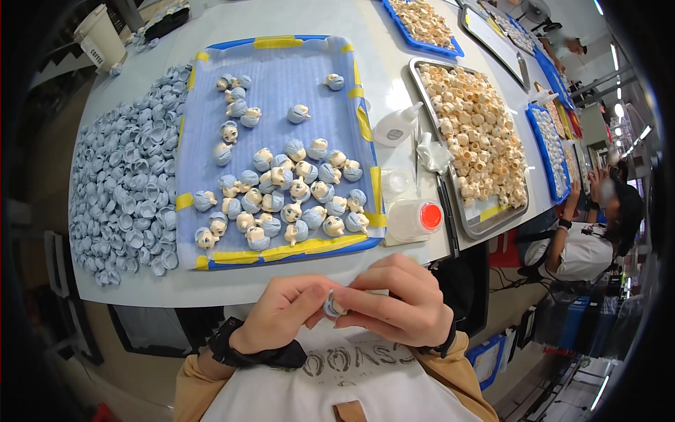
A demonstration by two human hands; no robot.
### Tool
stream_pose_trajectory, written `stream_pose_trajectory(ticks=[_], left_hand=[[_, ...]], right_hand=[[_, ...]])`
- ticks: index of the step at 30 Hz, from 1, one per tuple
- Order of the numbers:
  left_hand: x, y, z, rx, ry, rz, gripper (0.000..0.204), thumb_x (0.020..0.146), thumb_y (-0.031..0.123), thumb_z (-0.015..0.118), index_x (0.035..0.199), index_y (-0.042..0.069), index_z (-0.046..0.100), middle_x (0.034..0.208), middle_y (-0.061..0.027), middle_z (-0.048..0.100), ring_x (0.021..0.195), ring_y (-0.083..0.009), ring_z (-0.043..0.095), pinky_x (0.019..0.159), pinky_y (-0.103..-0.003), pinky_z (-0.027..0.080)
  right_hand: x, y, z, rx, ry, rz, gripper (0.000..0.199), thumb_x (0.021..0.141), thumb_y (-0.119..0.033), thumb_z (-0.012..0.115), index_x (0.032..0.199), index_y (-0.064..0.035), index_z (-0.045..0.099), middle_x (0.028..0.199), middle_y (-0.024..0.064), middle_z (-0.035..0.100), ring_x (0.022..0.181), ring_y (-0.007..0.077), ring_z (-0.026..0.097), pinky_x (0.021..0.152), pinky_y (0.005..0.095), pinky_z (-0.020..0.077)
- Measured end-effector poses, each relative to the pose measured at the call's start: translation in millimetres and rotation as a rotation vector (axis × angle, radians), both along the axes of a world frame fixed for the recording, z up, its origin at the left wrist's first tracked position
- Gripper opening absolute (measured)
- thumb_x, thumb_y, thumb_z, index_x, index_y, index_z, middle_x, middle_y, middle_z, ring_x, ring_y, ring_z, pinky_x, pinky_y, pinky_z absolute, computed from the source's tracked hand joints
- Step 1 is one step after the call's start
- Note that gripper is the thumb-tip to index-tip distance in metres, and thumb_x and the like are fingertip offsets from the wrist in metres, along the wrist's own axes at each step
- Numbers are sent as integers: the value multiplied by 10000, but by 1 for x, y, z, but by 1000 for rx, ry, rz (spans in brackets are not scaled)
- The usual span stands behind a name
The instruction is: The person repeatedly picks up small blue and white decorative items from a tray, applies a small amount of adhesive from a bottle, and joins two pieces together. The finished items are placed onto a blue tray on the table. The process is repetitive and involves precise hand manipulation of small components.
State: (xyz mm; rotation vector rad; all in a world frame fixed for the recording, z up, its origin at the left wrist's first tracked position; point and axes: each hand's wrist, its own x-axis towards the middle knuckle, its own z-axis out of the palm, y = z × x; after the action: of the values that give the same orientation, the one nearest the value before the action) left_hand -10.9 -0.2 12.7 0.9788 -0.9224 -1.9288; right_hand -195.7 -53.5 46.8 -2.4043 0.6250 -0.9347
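Between the fingertips of both hands, close to my body at the table's front edge, is a small doll head [334,307] with a light blue hair piece on it. My left hand [287,309] pinches it with thumb and fingers from the left. From the right, my right hand [404,302] closes its fingers on the same head, partly covering it. Beyond my hands lies a blue tray [281,65] lined with blue sheet and edged with yellow tape. Several doll heads with blue hair [299,188] lie in it, mostly in its near half.
A heap of loose light blue hair pieces [130,183] covers the table's left. To the right stand a metal tray [472,226] of cream doll heads, a white squeeze bottle [398,126] and a clear container with a red cap [430,216]. Another person [587,246] sits at far right.
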Motion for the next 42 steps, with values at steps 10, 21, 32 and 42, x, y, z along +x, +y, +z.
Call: stream_pose_trajectory(ticks=[10,21,32,42], left_hand=[[2,2,0,50,53,-46,399,981,279,353,813,-12,568,635,0,518,535,-45,418,472,-202,334],[42,20,-10,-499,-48,510,376,834,77,516,1176,-7,382,996,-133,459,733,-131,472,659,-262,425],[29,13,5,-398,-620,362,227,833,-11,523,1052,-19,580,1022,-155,618,721,-158,617,561,-215,494],[25,9,8,-520,-867,249,209,795,-46,519,984,-31,606,940,-152,627,779,-242,613,659,-292,478]], right_hand=[[13,12,-10,-197,87,-165,401,629,-279,742,907,-15,623,806,49,575,710,205,558,580,298,423],[26,-1,-5,94,217,-145,401,703,-187,698,1033,-22,541,814,74,536,655,224,524,554,320,408],[9,13,13,211,247,-50,596,714,-75,687,1257,-26,447,1186,175,507,894,288,583,705,322,485],[-158,-21,0,125,38,-1100,194,820,-39,568,1003,-1,620,835,106,639,728,156,603,626,259,460]])
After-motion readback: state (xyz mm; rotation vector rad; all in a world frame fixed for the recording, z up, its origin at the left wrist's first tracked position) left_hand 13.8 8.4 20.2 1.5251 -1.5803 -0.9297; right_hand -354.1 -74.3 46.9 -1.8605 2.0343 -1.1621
